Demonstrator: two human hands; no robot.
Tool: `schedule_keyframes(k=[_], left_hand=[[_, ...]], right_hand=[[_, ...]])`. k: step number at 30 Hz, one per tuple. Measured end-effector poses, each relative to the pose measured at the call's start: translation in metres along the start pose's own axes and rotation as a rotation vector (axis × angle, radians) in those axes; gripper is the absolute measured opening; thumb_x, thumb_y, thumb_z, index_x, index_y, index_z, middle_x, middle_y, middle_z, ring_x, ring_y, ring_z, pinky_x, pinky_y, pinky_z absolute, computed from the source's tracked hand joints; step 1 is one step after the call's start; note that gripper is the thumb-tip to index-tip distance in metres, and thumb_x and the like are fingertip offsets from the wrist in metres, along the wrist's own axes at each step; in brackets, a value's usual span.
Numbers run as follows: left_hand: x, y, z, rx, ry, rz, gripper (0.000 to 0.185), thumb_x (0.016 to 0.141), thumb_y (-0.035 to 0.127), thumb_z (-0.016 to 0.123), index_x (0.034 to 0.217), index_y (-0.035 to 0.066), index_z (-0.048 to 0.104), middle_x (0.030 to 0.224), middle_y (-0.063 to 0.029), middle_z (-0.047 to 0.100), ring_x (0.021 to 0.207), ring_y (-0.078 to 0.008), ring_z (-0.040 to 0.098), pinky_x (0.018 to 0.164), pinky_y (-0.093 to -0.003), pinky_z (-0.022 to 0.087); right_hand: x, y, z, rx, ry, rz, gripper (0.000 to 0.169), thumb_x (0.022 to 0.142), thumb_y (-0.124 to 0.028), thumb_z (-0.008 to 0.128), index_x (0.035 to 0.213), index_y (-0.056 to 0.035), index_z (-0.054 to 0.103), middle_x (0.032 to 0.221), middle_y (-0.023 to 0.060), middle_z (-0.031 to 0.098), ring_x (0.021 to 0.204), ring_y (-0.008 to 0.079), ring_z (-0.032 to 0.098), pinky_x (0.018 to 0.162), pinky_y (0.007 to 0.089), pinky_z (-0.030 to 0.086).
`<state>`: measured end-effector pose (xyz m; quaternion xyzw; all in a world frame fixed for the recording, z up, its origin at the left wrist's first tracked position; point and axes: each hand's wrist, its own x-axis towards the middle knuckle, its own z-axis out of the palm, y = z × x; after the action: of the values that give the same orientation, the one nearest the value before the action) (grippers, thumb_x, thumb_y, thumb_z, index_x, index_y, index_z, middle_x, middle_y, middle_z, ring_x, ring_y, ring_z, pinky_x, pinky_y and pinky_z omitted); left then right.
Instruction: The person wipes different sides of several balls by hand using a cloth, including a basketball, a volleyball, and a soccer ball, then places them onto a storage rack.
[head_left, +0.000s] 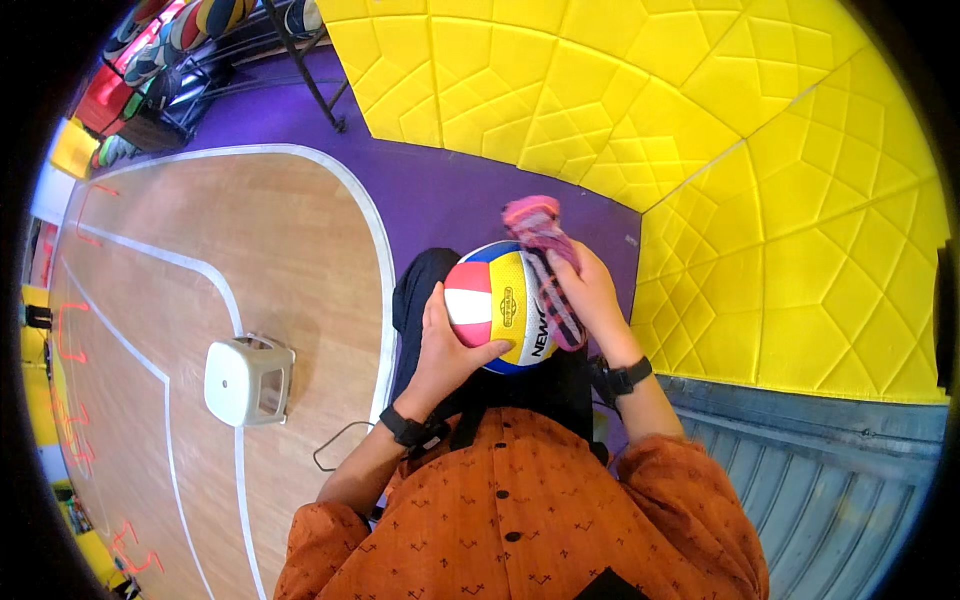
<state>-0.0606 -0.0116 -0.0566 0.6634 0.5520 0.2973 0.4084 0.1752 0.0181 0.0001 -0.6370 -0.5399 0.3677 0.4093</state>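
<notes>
A volleyball with red, white, yellow and blue panels rests at my lap, against my dark trousers. My left hand grips its left side, the thumb lying across the yellow panel. In my right hand is a bunched cloth, pink and purple with a dark check pattern. The cloth lies against the ball's right side and covers part of the printed lettering there. Its upper end sticks out past the ball and looks slightly blurred.
A white plastic stool stands on the wood-look court floor to the left. Yellow padded panels line the wall ahead and right. A metal rack with balls is at upper left. A grey ribbed metal shutter is at lower right.
</notes>
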Motion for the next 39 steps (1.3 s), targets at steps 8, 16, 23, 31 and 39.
schedule_keyframes(k=[8, 16, 23, 31, 39], left_hand=[[0.024, 0.021, -0.006, -0.083, -0.006, 0.188, 0.092, 0.068, 0.03, 0.089, 0.141, -0.001, 0.042, 0.138, -0.0247, 0.051, 0.129, -0.0407, 0.05, 0.108, -0.0451, 0.043], [0.004, 0.039, -0.008, 0.083, -0.028, 0.28, 0.098, 0.06, 0.029, 0.094, 0.14, 0.001, 0.046, 0.139, -0.0238, 0.052, 0.131, -0.0396, 0.049, 0.112, -0.0456, 0.039], [0.013, 0.025, -0.023, 0.057, -0.017, 0.239, 0.113, 0.057, 0.029, 0.096, 0.148, 0.001, 0.036, 0.144, -0.0251, 0.046, 0.136, -0.0409, 0.044, 0.115, -0.0459, 0.036], [0.035, 0.008, -0.018, 0.013, -0.057, 0.038, 0.111, 0.064, 0.036, 0.093, 0.149, -0.004, 0.033, 0.139, -0.0294, 0.049, 0.13, -0.0434, 0.048, 0.111, -0.047, 0.04], [0.056, -0.051, 0.007, 0.042, -0.005, 0.369, 0.088, 0.091, 0.045, 0.069, 0.154, -0.001, 0.03, 0.149, -0.0218, 0.044, 0.136, -0.0392, 0.045, 0.114, -0.0444, 0.036]], right_hand=[[-0.064, -0.036, 0.028, -0.513, 0.179, -0.599, 0.03, 0.08, -0.02, 0.072, 0.107, -0.0062, 0.067, 0.124, 0.0149, 0.065, 0.122, 0.0387, 0.056, 0.105, 0.0503, 0.042], [0.025, -0.058, 0.023, -0.525, -0.262, -0.512, 0.031, 0.09, -0.035, 0.063, 0.102, -0.0087, 0.073, 0.091, 0.0196, 0.071, 0.086, 0.0385, 0.068, 0.079, 0.0449, 0.054], [0.04, 0.021, -0.008, 0.121, -0.176, 0.208, 0.035, 0.103, -0.033, 0.057, 0.121, -0.0043, 0.065, 0.086, 0.0056, 0.07, 0.07, 0.0126, 0.065, 0.065, 0.0283, 0.053], [-0.07, 0.013, 0.022, -0.454, 0.224, -0.522, 0.029, 0.083, -0.019, 0.07, 0.109, -0.0066, 0.066, 0.125, 0.0158, 0.064, 0.124, 0.0365, 0.057, 0.104, 0.0513, 0.044], [0.005, -0.036, 0.04, -0.642, -0.182, -0.785, 0.041, 0.08, -0.03, 0.073, 0.115, -0.0096, 0.069, 0.131, 0.0091, 0.064, 0.128, 0.0325, 0.055, 0.11, 0.0506, 0.038]])
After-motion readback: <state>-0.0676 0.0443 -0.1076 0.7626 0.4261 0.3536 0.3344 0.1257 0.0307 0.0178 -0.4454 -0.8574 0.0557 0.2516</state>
